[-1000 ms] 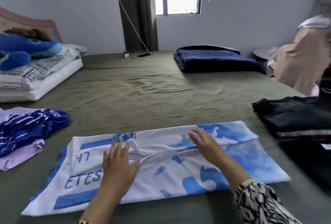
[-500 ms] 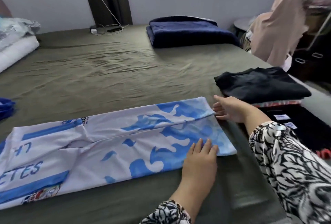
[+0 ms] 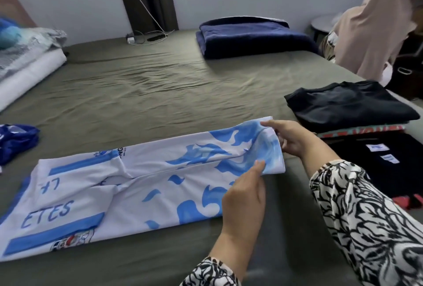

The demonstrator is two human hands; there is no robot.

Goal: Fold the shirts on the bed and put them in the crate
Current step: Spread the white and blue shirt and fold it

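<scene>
A white and light-blue shirt (image 3: 146, 185) lies on the olive bed (image 3: 160, 89), folded lengthwise into a long strip with its sleeves tucked in. My right hand (image 3: 290, 139) pinches the far corner of its right end, which is lifted a little off the sheet. My left hand (image 3: 245, 196) pinches the near corner of that same end. A stack of folded shirts (image 3: 348, 105), black on top, sits at the bed's right edge. No crate is in view.
A crumpled blue striped shirt (image 3: 16, 141) lies at the left edge. A folded navy blanket (image 3: 254, 36) sits at the back, pillows and bedding (image 3: 27, 61) at the far left. Dark garments (image 3: 384, 166) lie right of my arm. A person in beige (image 3: 375, 25) bends beside the bed.
Both hands moved from the middle of the shirt to its right end, took hold of the two corners and began raising that end. The camera turned right.
</scene>
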